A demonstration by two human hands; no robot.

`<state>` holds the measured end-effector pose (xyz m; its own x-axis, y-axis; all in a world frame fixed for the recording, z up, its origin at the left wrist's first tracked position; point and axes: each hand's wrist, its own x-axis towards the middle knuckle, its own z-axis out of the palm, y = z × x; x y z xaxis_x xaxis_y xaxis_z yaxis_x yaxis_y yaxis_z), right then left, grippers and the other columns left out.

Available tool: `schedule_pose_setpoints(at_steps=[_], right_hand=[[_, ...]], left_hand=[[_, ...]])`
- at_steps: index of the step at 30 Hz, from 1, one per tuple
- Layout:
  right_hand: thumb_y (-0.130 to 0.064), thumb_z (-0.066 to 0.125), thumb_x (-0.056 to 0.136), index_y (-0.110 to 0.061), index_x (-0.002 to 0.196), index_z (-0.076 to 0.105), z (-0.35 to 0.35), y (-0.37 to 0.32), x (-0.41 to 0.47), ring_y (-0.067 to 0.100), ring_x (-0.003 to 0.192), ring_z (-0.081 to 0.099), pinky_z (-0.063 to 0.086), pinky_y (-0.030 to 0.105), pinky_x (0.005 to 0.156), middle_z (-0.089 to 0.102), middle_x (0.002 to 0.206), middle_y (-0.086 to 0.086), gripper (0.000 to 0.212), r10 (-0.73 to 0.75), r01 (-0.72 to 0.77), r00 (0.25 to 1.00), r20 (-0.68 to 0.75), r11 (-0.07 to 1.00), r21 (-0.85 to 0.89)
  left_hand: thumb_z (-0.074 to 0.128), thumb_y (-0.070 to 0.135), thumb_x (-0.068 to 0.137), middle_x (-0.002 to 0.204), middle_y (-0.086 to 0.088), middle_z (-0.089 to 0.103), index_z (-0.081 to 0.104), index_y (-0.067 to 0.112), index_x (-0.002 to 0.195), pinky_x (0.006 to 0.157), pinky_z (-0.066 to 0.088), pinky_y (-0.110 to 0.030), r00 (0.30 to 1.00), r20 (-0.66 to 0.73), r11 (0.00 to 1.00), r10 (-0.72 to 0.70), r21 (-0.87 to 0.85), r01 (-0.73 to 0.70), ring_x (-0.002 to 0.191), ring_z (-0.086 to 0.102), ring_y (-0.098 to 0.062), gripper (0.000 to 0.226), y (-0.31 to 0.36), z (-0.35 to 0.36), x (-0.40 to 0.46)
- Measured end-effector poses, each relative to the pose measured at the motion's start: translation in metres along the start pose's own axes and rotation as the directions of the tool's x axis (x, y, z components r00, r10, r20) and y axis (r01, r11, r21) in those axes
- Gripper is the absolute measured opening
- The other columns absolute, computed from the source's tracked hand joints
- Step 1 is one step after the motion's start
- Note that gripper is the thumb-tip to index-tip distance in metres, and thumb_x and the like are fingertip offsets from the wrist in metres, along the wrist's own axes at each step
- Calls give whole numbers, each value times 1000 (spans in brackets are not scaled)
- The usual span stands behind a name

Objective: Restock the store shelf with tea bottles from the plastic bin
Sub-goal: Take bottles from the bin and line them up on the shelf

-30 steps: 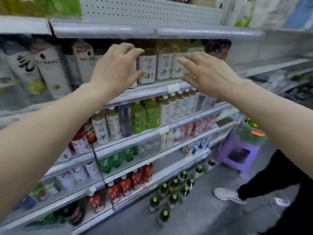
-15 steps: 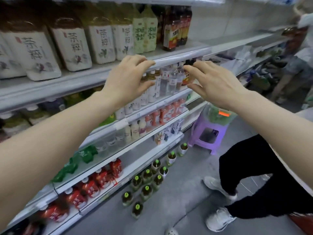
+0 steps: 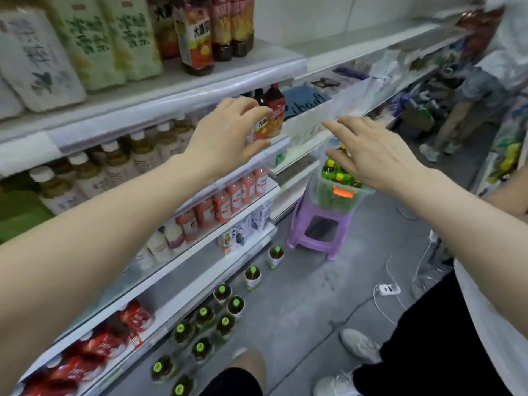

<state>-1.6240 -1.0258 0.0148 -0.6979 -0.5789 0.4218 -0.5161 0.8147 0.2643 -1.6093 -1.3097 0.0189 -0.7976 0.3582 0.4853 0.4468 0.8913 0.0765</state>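
Both hands shifted rightward along shelf since earlier; left hand grip loosely curled, empty; right hand grip wide above plastic bin.

The shelf unit runs along your left, its tiers stacked one above another and receding ahead of you. Your left hand reaches in front of a middle tier, just before two bottles standing at that tier's right end. Your right hand hangs to its right, apart from it, above the plastic bin. The bin sits on a stool on the floor, near the shelf's foot. A cluster of tea bottles stands on the floor before the bottom tier, between you and the stool. Another person stands at your right.
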Motion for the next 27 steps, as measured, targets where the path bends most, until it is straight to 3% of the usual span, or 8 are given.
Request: schedule_pose_setpoints(at_steps=[6, 10, 16, 20, 23, 27], right_hand=[[-48, 34, 93, -8, 139, 48, 74, 100, 7, 39, 105, 57, 50, 45, 85, 57, 122, 17, 63, 96, -100, 989, 116, 994, 32], [-37, 54, 95, -9, 139, 48, 126, 172, 19, 37, 111, 56, 51, 45, 84, 57, 126, 16, 52, 188, -196, 972, 144, 979, 48], [-33, 59, 95, -12, 143, 45, 187, 262, 33, 37, 116, 53, 51, 46, 84, 54, 132, 14, 54, 298, -330, 924, 242, 938, 106], [-35, 60, 94, -12, 141, 48, 247, 318, 29, 38, 110, 57, 53, 47, 81, 55, 128, 14, 53, 328, -381, 892, 312, 916, 127], [-35, 57, 95, -16, 145, 42, 305, 359, 25, 36, 116, 53, 53, 49, 84, 51, 135, 11, 56, 349, -453, 838, 420, 873, 179], [-33, 60, 94, -14, 147, 40, 394, 406, 24, 38, 115, 54, 51, 46, 81, 48, 139, 11, 60, 272, -467, 797, 539, 844, 264]], left_hand=[[64, 41, 90, 136, -10, 53, 50, 16, 140, 99, 42, -43, 998, 27, 996, 57, -65, -55, 122, 47, -31, 58, 16, 98, 109], [63, 44, 90, 133, -10, 55, 52, 15, 138, 100, 41, -42, 992, 68, 989, 106, -108, -98, 121, 49, -33, 58, 19, 168, 187], [61, 45, 91, 135, -5, 54, 50, 19, 140, 97, 45, -44, 975, 165, 974, 150, -194, -117, 123, 48, -30, 56, 34, 266, 284], [64, 43, 90, 133, -7, 55, 51, 18, 139, 95, 46, -43, 959, 253, 968, 128, -243, -65, 121, 49, -31, 57, 48, 337, 326], [66, 41, 88, 131, -9, 56, 53, 17, 137, 97, 45, -43, 945, 315, 962, 90, -274, 0, 120, 50, -33, 57, 58, 394, 348], [70, 34, 86, 127, -12, 58, 56, 13, 135, 98, 45, -43, 909, 415, 948, -25, -279, 153, 118, 52, -35, 54, 74, 475, 364]])
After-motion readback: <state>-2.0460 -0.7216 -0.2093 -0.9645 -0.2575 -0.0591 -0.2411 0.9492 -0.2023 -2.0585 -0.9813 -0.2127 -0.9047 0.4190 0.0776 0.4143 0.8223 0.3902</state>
